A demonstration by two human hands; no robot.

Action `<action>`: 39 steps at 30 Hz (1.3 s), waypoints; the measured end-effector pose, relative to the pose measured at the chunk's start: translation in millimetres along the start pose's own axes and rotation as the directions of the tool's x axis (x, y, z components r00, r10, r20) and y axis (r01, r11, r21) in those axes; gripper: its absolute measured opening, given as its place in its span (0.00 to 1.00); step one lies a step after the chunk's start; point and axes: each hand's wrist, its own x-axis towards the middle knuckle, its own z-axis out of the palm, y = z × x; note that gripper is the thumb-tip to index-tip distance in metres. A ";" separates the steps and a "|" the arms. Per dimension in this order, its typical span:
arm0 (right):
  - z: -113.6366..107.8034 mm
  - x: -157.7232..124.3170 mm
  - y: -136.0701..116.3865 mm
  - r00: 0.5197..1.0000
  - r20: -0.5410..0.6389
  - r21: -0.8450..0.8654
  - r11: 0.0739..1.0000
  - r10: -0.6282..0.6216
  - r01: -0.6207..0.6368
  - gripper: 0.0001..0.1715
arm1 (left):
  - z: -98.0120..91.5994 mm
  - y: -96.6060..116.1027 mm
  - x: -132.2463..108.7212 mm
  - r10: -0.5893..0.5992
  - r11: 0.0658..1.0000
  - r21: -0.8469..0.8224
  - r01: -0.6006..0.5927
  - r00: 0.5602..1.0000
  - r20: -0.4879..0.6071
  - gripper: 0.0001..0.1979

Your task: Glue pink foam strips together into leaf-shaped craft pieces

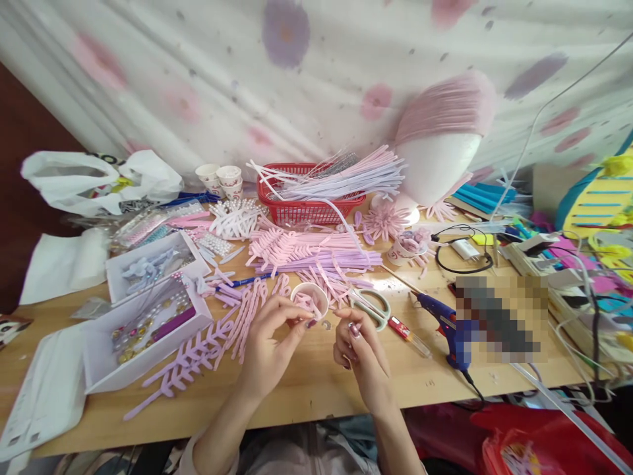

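Note:
My left hand (271, 343) is closed in a pinch at the near rim of a paper cup (324, 305). Whatever lies between its thumb and forefinger is too small to make out. Short pink fuzzy pieces (307, 300) fill the cup. To the right, my right hand (363, 349) is curled, its forefinger pointing left and its palm hidden. Green-handled scissors (383, 309) lie just beyond the right hand, beside a red-labelled tool with a clear tip (409, 335). Purple chenille branches (192, 359) and pink twisted chenille stems (247, 313) rest left of my left hand.
A blue glue gun (452, 330) with its cord lies right. Behind stand a red basket (311, 212) of chenille stems and a white head form (440, 165) with a pink cap. White boxes (143, 349) of beads sit left; a power strip (529, 260) lies far right.

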 end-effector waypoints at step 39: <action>-25.9 -19.4 -2.4 0.989 0.112 0.098 0.989 0.099 -0.110 0.15 | 27.2 18.7 -19.6 0.101 0.995 0.000 -0.104 0.972 0.213 0.19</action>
